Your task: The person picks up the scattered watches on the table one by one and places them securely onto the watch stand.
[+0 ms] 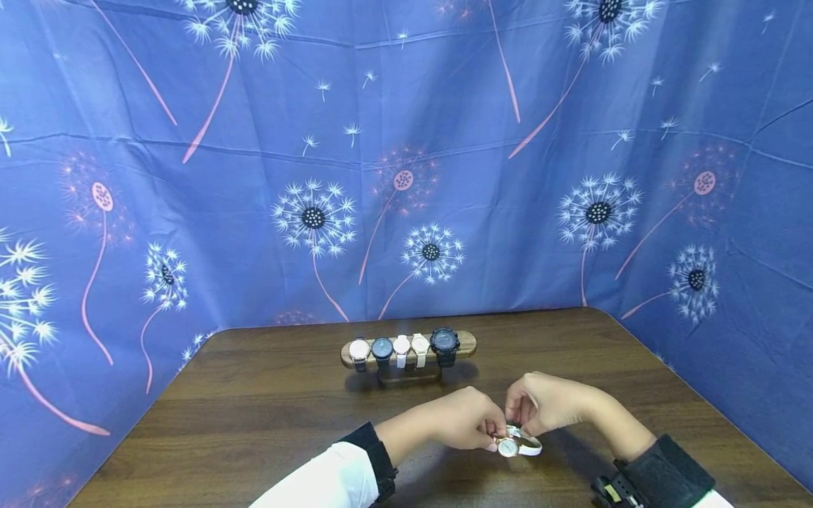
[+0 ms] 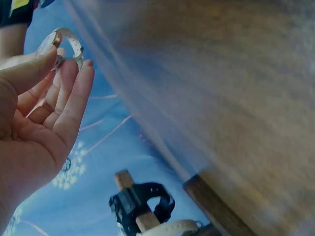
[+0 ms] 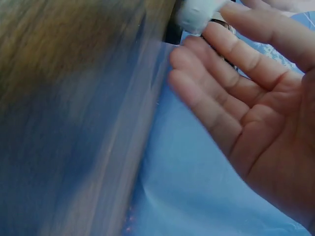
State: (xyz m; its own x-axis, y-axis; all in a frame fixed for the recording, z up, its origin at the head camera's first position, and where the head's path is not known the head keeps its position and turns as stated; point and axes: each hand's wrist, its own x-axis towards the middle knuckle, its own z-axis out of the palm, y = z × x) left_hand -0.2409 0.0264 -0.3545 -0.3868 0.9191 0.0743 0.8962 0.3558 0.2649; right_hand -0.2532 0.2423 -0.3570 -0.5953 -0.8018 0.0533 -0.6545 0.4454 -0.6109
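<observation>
A wristwatch (image 1: pixel 508 447) with a white strap, a gold-coloured case and a round pale dial is held a little above the table between both hands. My left hand (image 1: pixel 462 421) pinches it at the case, thumb on one side and fingers on the other. From the right, my right hand (image 1: pixel 554 402) holds the white strap at its fingertips. The strap forms a loop in the left wrist view, beside the left fingertips (image 2: pixel 87 69). In the right wrist view the white strap (image 3: pixel 194 17) is blurred at the top, and its buckle cannot be made out.
Behind the hands stands a wooden watch stand (image 1: pixel 470 343) bearing several watches, among them a bulky black watch (image 1: pixel 444 340) at its right end. The brown wooden table (image 1: pixel 254 416) meets a blue dandelion-print cloth (image 1: pixel 508 233) at the back and sides.
</observation>
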